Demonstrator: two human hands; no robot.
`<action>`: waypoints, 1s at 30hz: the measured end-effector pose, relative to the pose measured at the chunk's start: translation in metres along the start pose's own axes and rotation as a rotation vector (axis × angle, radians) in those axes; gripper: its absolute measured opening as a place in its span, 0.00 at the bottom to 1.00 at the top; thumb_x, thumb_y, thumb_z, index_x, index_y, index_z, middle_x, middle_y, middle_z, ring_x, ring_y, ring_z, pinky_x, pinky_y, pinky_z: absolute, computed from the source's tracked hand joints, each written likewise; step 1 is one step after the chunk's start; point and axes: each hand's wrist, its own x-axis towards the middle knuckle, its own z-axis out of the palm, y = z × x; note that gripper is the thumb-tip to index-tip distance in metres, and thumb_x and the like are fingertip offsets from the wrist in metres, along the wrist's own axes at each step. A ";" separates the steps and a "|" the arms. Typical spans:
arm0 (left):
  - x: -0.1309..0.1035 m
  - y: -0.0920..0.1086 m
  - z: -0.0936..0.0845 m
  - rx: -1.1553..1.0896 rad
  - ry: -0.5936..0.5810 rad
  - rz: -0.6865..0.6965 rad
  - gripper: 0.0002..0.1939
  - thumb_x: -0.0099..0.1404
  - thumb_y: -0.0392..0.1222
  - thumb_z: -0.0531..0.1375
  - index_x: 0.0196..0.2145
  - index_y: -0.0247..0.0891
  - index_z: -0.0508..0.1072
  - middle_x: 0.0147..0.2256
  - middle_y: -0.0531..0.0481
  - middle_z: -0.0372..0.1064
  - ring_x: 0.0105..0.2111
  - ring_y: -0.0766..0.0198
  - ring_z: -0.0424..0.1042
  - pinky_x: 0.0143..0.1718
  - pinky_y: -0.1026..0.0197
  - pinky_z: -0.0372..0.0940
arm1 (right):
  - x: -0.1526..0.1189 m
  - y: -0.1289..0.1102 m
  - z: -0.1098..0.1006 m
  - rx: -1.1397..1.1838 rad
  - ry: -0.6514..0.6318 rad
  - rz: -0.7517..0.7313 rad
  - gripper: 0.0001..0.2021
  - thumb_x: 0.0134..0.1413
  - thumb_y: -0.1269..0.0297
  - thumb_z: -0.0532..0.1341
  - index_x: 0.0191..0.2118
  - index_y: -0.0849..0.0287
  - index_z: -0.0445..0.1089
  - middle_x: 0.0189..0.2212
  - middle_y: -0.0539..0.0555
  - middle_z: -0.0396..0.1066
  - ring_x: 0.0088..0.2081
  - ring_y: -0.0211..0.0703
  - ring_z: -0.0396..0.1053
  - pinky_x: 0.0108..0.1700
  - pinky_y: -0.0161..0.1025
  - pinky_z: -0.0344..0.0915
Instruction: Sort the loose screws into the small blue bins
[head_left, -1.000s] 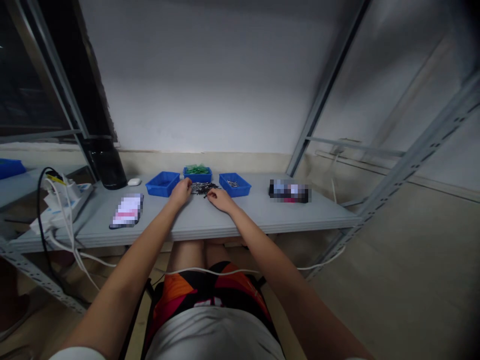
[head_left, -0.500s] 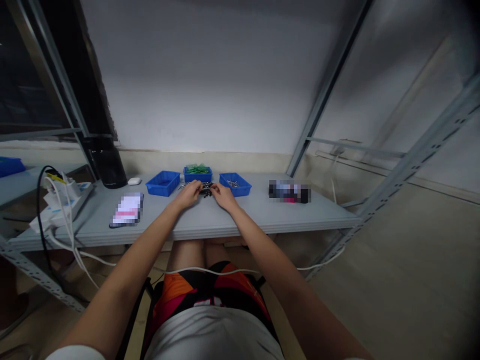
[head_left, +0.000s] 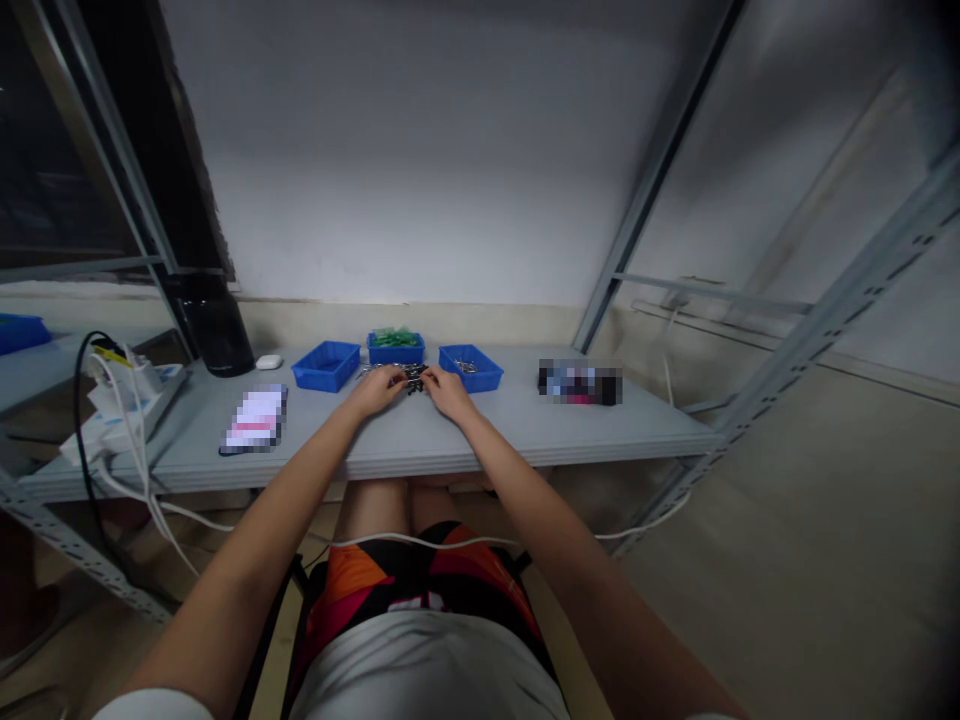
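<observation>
My left hand (head_left: 381,388) and my right hand (head_left: 444,388) rest close together on the grey table, fingers bent inward. Between them lies a pile of small dark and silvery metal parts (head_left: 414,376). The fingers of each hand are pinched at the edge of this pile; what they hold is too small to make out. Behind the pile stands a blue bin (head_left: 395,354) with green pieces (head_left: 396,338) in it. A second blue bin (head_left: 480,381) with silvery parts (head_left: 466,367) is just beyond my right hand. The blue bin (head_left: 321,380) on the left looks bare inside.
On the left are a blurred phone (head_left: 255,418), a white case (head_left: 268,362), a black bottle (head_left: 216,325) and a power strip (head_left: 124,415) with cables. A pixelated object (head_left: 579,384) lies at right. Metal shelf posts (head_left: 649,190) frame the table (head_left: 525,430).
My left hand has lowered slightly toward the table, and its fingers have shifted a little at the pile. My right hand has barely moved.
</observation>
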 end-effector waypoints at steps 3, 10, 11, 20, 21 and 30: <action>0.001 -0.002 0.000 0.004 -0.006 0.002 0.09 0.65 0.40 0.56 0.37 0.37 0.76 0.33 0.47 0.74 0.32 0.61 0.69 0.37 0.61 0.63 | 0.000 0.002 0.001 0.020 0.016 -0.015 0.08 0.61 0.66 0.54 0.38 0.60 0.71 0.28 0.51 0.73 0.31 0.40 0.69 0.39 0.35 0.62; 0.000 -0.006 0.002 0.013 -0.027 -0.007 0.09 0.64 0.39 0.56 0.36 0.36 0.76 0.34 0.46 0.74 0.33 0.59 0.70 0.38 0.60 0.63 | -0.001 -0.002 -0.001 0.038 0.019 -0.032 0.09 0.60 0.65 0.54 0.38 0.60 0.71 0.28 0.52 0.73 0.31 0.39 0.69 0.40 0.35 0.62; 0.000 -0.006 0.002 0.018 -0.028 -0.010 0.09 0.64 0.39 0.55 0.36 0.36 0.75 0.34 0.46 0.74 0.33 0.59 0.70 0.39 0.60 0.63 | -0.001 -0.003 -0.002 0.042 0.017 -0.034 0.09 0.60 0.65 0.55 0.38 0.60 0.71 0.28 0.52 0.74 0.31 0.39 0.69 0.40 0.35 0.62; -0.001 0.002 -0.003 0.005 0.078 0.021 0.10 0.68 0.40 0.52 0.39 0.35 0.72 0.37 0.44 0.71 0.35 0.59 0.69 0.40 0.59 0.63 | -0.002 0.001 0.000 -0.018 -0.070 -0.059 0.07 0.59 0.68 0.56 0.35 0.59 0.72 0.29 0.52 0.73 0.32 0.39 0.68 0.39 0.35 0.61; -0.001 0.003 -0.003 0.005 0.093 0.026 0.10 0.68 0.40 0.52 0.40 0.35 0.71 0.38 0.44 0.71 0.36 0.59 0.69 0.41 0.59 0.63 | -0.003 0.000 0.000 -0.019 -0.095 -0.075 0.07 0.59 0.68 0.56 0.35 0.59 0.72 0.29 0.52 0.73 0.31 0.39 0.67 0.39 0.34 0.60; 0.000 0.009 -0.008 -0.022 0.095 0.003 0.11 0.67 0.42 0.56 0.38 0.35 0.75 0.35 0.46 0.70 0.34 0.61 0.69 0.39 0.60 0.63 | -0.005 -0.010 -0.003 0.043 -0.099 -0.075 0.08 0.61 0.68 0.55 0.36 0.61 0.71 0.25 0.49 0.70 0.28 0.37 0.65 0.36 0.33 0.59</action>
